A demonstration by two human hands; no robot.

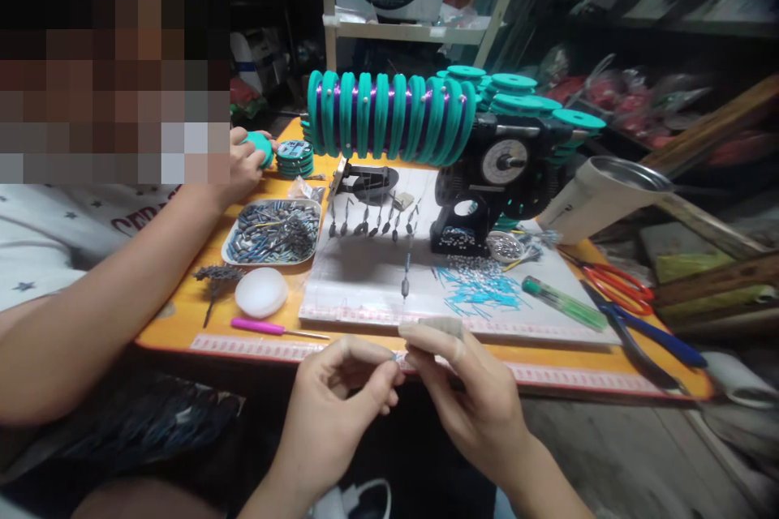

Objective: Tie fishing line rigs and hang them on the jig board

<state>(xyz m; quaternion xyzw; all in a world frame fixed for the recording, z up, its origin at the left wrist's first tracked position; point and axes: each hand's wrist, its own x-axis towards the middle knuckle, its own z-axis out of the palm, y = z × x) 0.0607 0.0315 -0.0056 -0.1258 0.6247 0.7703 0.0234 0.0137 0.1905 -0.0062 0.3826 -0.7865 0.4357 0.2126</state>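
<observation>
My left hand [341, 401] is closed, thumb and fingertips pinched together at the table's front edge. A tiny bluish bit shows at its fingertips, too small to name. Beside it, almost touching, my right hand [478, 393] has its thumb and forefinger brought together; whatever lies between them I cannot make out. Pale wraps cover some of its fingers. Just beyond, a dark weighted rig [406, 280] hangs on line over the white board [359, 284]. Several similar rigs [365, 223] hang behind it, below a row of teal spools [389, 117] wound with purple line.
Scattered blue sticks [480, 292], a green-handled cutter [563, 304], pliers [651, 336] and red-handled scissors [617, 288] lie at right, near a tumbler [602, 199]. Left are a filled tray [228, 251], a white lid [261, 292], a pink screwdriver [259, 327] and another person's arm [122, 308].
</observation>
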